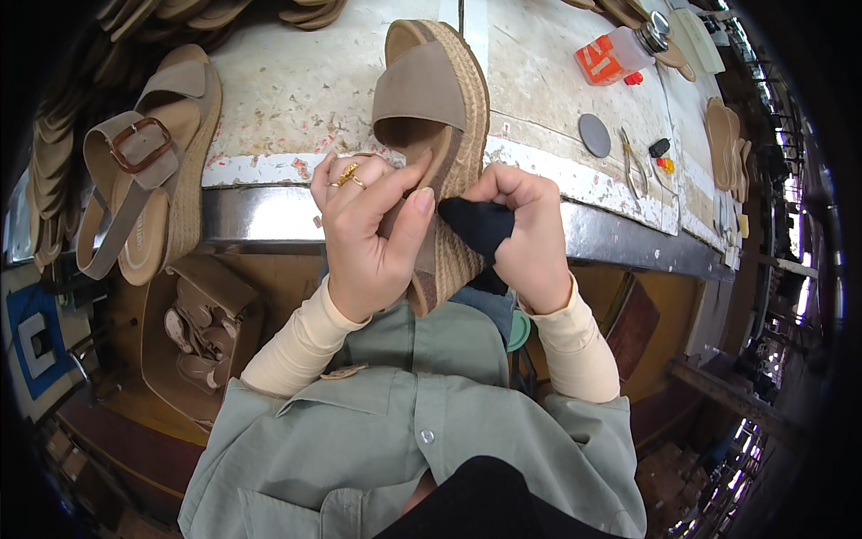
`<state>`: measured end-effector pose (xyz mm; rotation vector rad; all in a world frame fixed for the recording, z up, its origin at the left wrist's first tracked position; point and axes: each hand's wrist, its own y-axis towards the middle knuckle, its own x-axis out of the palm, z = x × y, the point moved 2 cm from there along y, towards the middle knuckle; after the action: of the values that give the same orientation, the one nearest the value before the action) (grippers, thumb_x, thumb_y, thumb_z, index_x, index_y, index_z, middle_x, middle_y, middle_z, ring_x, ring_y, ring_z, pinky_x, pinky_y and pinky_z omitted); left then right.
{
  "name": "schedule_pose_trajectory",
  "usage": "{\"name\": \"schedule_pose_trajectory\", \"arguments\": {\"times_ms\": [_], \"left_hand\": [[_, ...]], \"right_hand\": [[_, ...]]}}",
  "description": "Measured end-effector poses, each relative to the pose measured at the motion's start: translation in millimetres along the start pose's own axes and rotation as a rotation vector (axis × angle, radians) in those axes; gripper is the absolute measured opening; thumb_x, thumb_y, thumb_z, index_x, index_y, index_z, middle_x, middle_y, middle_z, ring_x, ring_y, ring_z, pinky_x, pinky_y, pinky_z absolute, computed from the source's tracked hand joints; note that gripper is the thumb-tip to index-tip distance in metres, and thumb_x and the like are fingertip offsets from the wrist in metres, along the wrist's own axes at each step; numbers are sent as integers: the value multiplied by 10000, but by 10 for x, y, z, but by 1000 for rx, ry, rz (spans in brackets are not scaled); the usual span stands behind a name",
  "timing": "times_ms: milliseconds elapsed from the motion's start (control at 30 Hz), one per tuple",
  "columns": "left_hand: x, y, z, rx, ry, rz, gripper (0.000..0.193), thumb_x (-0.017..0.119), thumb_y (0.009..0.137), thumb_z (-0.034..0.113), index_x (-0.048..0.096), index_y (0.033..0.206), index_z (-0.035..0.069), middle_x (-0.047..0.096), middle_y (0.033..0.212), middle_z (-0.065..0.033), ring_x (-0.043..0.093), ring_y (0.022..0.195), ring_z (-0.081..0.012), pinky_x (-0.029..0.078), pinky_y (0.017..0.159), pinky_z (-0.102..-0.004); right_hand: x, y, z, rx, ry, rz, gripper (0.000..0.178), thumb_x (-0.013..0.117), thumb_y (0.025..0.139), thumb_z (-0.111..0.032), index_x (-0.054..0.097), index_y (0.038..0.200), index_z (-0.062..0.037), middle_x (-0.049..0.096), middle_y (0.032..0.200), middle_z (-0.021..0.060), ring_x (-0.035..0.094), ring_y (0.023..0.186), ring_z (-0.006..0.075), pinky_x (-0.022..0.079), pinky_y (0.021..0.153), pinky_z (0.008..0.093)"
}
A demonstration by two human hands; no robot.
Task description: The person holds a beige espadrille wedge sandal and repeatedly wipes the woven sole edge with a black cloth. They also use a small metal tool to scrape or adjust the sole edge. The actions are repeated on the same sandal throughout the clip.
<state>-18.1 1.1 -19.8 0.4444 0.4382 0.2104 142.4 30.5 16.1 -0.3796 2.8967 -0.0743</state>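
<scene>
A tan wedge sandal (440, 99) with a woven rope sole and a suede strap stands on end between my hands, toe pointing away from me. My left hand (368, 229), with gold rings, grips the sandal's heel end, thumb pressed on the insole. My right hand (525, 234) is closed on a black cloth (476, 225) held against the rope side of the sole. Both hands hover over the metal front edge of the workbench (269, 216).
A matching buckled sandal (144, 171) lies on the bench's left edge. An orange-labelled bottle (620, 54), a grey disc (593, 135), pliers (633, 162) and insoles (723, 139) sit at the right. A box of shoe parts (202, 328) stands below left.
</scene>
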Motion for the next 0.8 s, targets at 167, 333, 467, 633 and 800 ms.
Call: {"name": "schedule_pose_trajectory", "arguments": {"times_ms": [167,333,467,633,800], "left_hand": [[7,-5,-16,3,-9,-4,254,654,856,191,715,1043,29,533,751,-30,530,829,-227,237,1038,-435],[21,-12,-30,4,-17,12,263,656,856,195,715,1048,25,525,747,-31,528,819,-222,236,1040,-435],[4,-12,-12,-18,-12,-13,269,652,861,197,715,1059,27,522,748,-31,525,812,-215,231,1049,-437],[0,-5,-11,-10,-5,-15,271,649,861,198,715,1061,27,520,748,-31,526,817,-217,230,1051,-434],[11,-1,-19,4,-4,-9,268,652,853,196,713,1050,24,520,749,-34,523,836,-226,242,1038,-432]], "right_hand": [[-11,9,60,5,34,9,111,705,801,23,611,741,29,626,661,15,552,627,41,440,556,214],[0,39,38,29,15,23,103,708,813,9,621,757,7,627,685,-7,539,630,21,418,559,192],[-34,30,-22,-4,-97,-54,115,700,790,32,606,724,36,614,630,21,546,616,42,435,541,224],[-2,57,-3,-13,-67,71,124,702,787,25,600,718,39,607,617,28,533,601,45,425,530,232],[-13,24,-34,-10,-98,-6,117,702,780,30,602,720,39,608,619,31,535,596,52,429,531,238]]}}
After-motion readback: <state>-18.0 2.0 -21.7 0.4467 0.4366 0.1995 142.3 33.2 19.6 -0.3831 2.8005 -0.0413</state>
